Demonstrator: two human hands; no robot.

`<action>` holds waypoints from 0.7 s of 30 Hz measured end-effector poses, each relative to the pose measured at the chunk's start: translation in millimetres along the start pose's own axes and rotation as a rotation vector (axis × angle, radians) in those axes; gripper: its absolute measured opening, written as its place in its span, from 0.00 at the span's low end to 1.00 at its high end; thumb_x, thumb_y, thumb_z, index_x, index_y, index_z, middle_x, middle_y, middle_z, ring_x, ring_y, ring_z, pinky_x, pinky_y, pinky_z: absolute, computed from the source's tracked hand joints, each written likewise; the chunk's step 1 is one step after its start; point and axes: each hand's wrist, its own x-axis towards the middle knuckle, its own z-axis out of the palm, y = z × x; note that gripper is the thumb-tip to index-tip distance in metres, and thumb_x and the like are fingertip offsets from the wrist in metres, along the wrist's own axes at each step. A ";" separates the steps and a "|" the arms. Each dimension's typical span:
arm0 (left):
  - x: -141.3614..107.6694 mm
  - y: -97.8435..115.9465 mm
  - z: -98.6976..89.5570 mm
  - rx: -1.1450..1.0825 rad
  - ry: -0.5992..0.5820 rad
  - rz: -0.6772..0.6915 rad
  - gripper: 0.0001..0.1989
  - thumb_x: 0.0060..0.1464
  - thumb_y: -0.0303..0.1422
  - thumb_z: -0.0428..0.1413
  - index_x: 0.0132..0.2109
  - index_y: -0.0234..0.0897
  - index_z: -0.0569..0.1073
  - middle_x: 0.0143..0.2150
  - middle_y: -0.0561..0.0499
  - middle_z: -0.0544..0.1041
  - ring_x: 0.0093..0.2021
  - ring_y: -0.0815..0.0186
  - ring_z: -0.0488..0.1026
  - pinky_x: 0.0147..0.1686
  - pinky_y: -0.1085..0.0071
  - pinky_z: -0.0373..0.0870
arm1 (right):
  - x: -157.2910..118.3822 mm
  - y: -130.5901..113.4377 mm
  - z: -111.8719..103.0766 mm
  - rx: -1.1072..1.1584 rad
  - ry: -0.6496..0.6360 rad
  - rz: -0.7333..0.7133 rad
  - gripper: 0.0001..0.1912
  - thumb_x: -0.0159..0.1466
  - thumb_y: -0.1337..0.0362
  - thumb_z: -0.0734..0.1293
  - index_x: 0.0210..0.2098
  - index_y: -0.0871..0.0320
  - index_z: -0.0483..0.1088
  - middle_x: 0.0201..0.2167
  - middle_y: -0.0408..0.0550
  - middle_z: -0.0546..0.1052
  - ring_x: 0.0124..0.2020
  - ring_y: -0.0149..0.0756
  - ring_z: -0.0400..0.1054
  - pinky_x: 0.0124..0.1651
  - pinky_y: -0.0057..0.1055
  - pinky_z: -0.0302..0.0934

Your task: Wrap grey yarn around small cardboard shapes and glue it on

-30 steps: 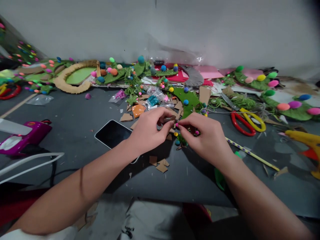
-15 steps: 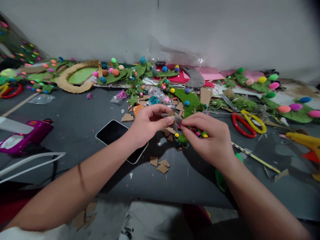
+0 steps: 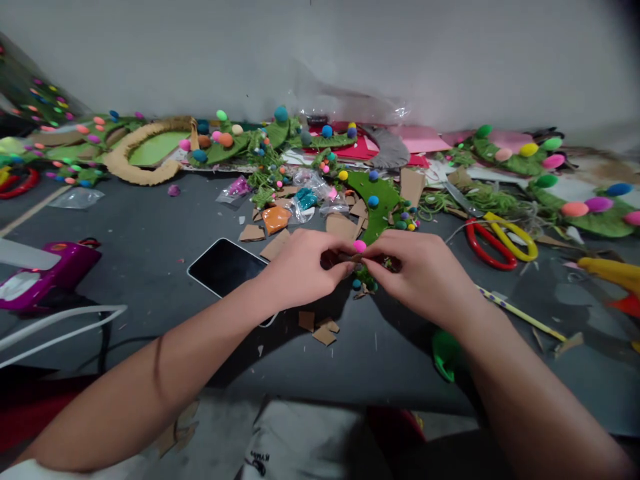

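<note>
My left hand and my right hand meet near the middle of the view, above the table. Between their fingertips is a small piece of brown cardboard, now turned nearly edge-on; the grey yarn wound round it is mostly hidden by the fingers. Each hand pinches one end with thumb and forefinger. Just behind the fingertips lies a pink pom-pom, and beyond that a green felt crescent with coloured pom-poms. Below the left forearm, a phone lies partly covered.
Cardboard scraps lie in front of the hands. Red and yellow scissors, a patterned pencil and a yellow glue gun are at right. A purple device stands left. Decorated felt wreath parts line the wall.
Both hands have dropped slightly and drawn closer together. The yarn-wrapped cardboard piece has turned from showing its face and grey yarn to nearly edge-on. The whole view has shifted a little.
</note>
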 end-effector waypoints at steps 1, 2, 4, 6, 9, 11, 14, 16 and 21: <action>0.4 0.7 1.0 0.001 0.006 -0.001 0.11 0.58 0.32 0.60 0.46 0.37 0.83 0.38 0.49 0.85 0.35 0.64 0.80 0.35 0.69 0.74 | 0.4 -2.0 0.4 0.031 -0.003 0.059 0.05 0.64 0.68 0.68 0.32 0.58 0.77 0.29 0.45 0.77 0.30 0.35 0.69 0.33 0.32 0.57; 0.7 1.3 1.6 0.002 0.012 -0.003 0.11 0.58 0.32 0.60 0.46 0.37 0.83 0.39 0.49 0.86 0.35 0.64 0.81 0.36 0.69 0.75 | 0.8 -3.8 0.9 0.072 -0.005 0.109 0.05 0.63 0.68 0.69 0.31 0.58 0.77 0.28 0.45 0.77 0.29 0.34 0.69 0.32 0.31 0.56; 1.2 2.2 1.8 0.012 0.022 -0.013 0.11 0.57 0.31 0.60 0.46 0.37 0.84 0.39 0.50 0.86 0.36 0.64 0.81 0.37 0.68 0.75 | 1.4 -6.9 2.3 0.159 -0.004 0.172 0.05 0.62 0.68 0.68 0.30 0.58 0.76 0.25 0.43 0.76 0.27 0.32 0.67 0.30 0.31 0.55; 1.9 2.2 1.3 0.019 0.049 -0.026 0.11 0.57 0.31 0.60 0.45 0.36 0.84 0.38 0.50 0.86 0.36 0.64 0.81 0.37 0.68 0.75 | 1.3 -9.3 4.2 0.220 0.012 0.181 0.05 0.62 0.68 0.68 0.31 0.58 0.77 0.25 0.42 0.76 0.26 0.31 0.67 0.30 0.30 0.55; 3.8 0.7 -0.3 -0.060 0.120 -0.038 0.09 0.56 0.31 0.62 0.44 0.36 0.83 0.38 0.49 0.85 0.35 0.65 0.81 0.35 0.71 0.76 | 0.0 -11.3 7.9 0.215 0.086 0.108 0.05 0.64 0.68 0.67 0.34 0.59 0.77 0.29 0.44 0.77 0.29 0.32 0.68 0.33 0.30 0.58; 5.7 -1.0 -1.6 -0.183 0.173 -0.053 0.08 0.55 0.30 0.64 0.43 0.35 0.83 0.39 0.49 0.85 0.36 0.66 0.81 0.35 0.73 0.76 | -1.1 -11.2 10.2 0.193 0.134 0.024 0.06 0.66 0.69 0.67 0.37 0.59 0.77 0.32 0.46 0.77 0.33 0.33 0.70 0.36 0.31 0.60; 8.8 -3.9 -3.2 -0.397 0.279 -0.128 0.11 0.51 0.31 0.68 0.42 0.33 0.82 0.38 0.47 0.85 0.37 0.65 0.82 0.37 0.72 0.78 | -2.3 -9.4 11.8 0.157 0.186 -0.090 0.06 0.68 0.69 0.66 0.40 0.59 0.76 0.36 0.48 0.78 0.38 0.35 0.72 0.41 0.32 0.63; 10.8 -6.0 -3.4 -0.556 0.332 -0.182 0.15 0.47 0.32 0.71 0.43 0.32 0.82 0.37 0.47 0.85 0.37 0.65 0.82 0.39 0.71 0.78 | -2.7 -8.2 11.2 0.130 0.215 -0.130 0.07 0.68 0.70 0.66 0.42 0.58 0.76 0.39 0.50 0.79 0.40 0.37 0.73 0.43 0.33 0.65; 13.5 -10.8 -3.0 -0.895 0.303 -0.239 0.18 0.44 0.32 0.72 0.44 0.35 0.82 0.33 0.50 0.82 0.34 0.68 0.79 0.38 0.71 0.76 | -1.7 -8.0 7.4 0.149 0.294 -0.156 0.07 0.68 0.70 0.66 0.42 0.54 0.76 0.39 0.49 0.80 0.40 0.36 0.75 0.44 0.33 0.67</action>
